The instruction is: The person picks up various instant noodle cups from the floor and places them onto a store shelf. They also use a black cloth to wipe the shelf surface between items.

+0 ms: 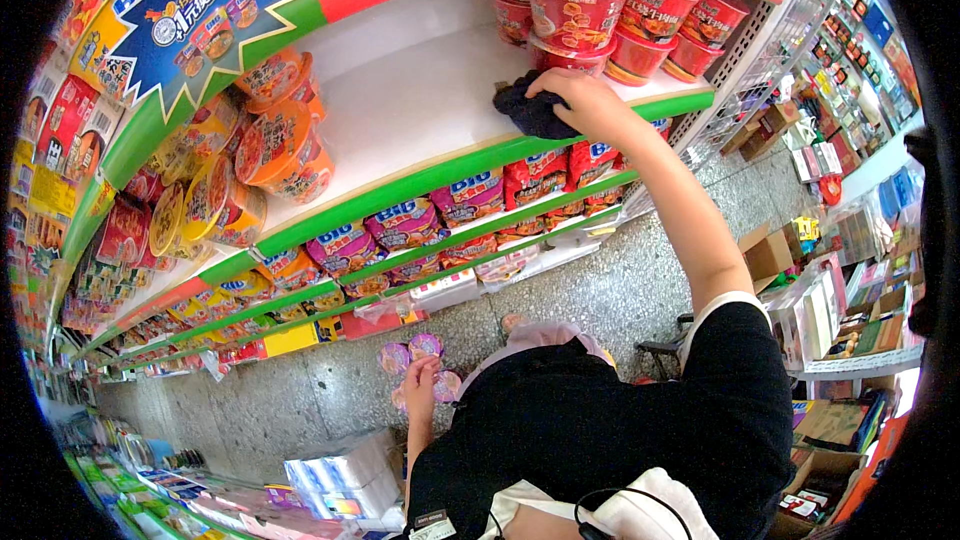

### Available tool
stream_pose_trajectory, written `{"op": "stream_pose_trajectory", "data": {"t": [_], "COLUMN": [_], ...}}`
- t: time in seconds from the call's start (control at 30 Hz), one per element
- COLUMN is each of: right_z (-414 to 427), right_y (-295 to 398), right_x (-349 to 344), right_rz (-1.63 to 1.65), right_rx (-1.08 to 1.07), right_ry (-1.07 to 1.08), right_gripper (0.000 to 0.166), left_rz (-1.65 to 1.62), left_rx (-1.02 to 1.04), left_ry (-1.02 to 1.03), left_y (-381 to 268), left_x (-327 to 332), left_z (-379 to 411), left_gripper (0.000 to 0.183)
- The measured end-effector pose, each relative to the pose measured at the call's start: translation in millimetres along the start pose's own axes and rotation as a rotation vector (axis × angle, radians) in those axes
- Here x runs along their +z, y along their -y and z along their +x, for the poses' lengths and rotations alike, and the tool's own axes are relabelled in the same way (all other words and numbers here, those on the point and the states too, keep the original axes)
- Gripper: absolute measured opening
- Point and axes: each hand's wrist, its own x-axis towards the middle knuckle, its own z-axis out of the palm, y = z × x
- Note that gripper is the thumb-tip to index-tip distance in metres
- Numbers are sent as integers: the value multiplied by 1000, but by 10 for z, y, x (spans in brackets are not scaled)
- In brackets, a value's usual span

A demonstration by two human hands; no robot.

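Note:
My right hand [589, 101] grips a crumpled black cloth [531, 105] on the white shelf [420, 97], near its green front edge and just in front of the red instant noodle tubs [576, 11]. My left hand [421, 375] hangs low beside my body, above the floor; whether its fingers hold anything cannot be told. Below it, several purple-lidded noodle tubs [394, 357] stand on the floor. Orange noodle tubs [289, 150] are stacked at the left of the bare shelf stretch, some tilted.
Bagged noodles [409, 223] fill the lower shelves. A perforated metal upright [739, 34] bounds the shelf at right. White plastic-wrapped packs [345, 476] stand on the floor behind at left. Open cardboard boxes [765, 259] and a loaded display stand [855, 367] are at right.

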Motion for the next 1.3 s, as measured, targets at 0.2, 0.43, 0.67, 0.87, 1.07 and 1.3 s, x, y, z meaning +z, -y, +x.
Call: {"op": "stream_pose_trajectory", "data": {"t": [0.2,0.43,0.67,0.87,1.07,1.3], "right_z": [-394,-1306,-2433,-2956,-2979,-2413], "right_y": [224,-206,-1394,-1471,-1456,-790], "right_x": [-590,-980,-109,164,226,179], "right_rz": [-35,188,153,230,271,853], "right_rx": [82,503,812,983,952,1149], "right_ry": [47,-48,-139,-195,-133,-620], "right_gripper": [35,32,23,26,24,37], "left_rz": [12,1,62,160,89,21], "left_rx": [-70,-135,-69,-38,-44,-55], "left_ry": [-66,-62,47,94,99,84], "left_y": [106,154,212,-13,-97,-67], "left_x": [-83,-62,-34,-21,117,112], "left_z": [-165,-262,-12,-2,6,-52], "left_gripper": [22,23,22,21,21,22]}}
